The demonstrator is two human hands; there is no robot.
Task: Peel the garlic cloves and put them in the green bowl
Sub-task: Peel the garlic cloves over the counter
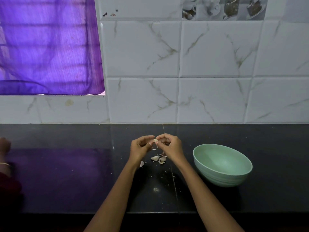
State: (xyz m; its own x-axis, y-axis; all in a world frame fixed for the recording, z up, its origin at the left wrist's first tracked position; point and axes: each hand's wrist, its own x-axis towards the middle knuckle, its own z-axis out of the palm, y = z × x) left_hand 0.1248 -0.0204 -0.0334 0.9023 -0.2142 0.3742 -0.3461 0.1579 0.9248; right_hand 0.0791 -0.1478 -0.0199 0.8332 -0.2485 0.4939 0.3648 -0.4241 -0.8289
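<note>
Both my hands are raised together above the black counter (66, 181). My left hand (141, 148) and my right hand (168, 145) pinch one small pale garlic clove (155, 140) between their fingertips, and a thin strip of skin hangs from it. Below the hands lies a small heap of garlic cloves and loose skins (158, 159). The green bowl (222, 164) stands to the right of my right hand, and I see nothing inside it.
A white marble-patterned tiled wall (200, 72) rises right behind the counter. A purple curtain (48, 46) covers the window at upper left. Another person's hand (4, 146) and dark red sleeve show at the far left edge. Small skin crumbs dot the counter near me.
</note>
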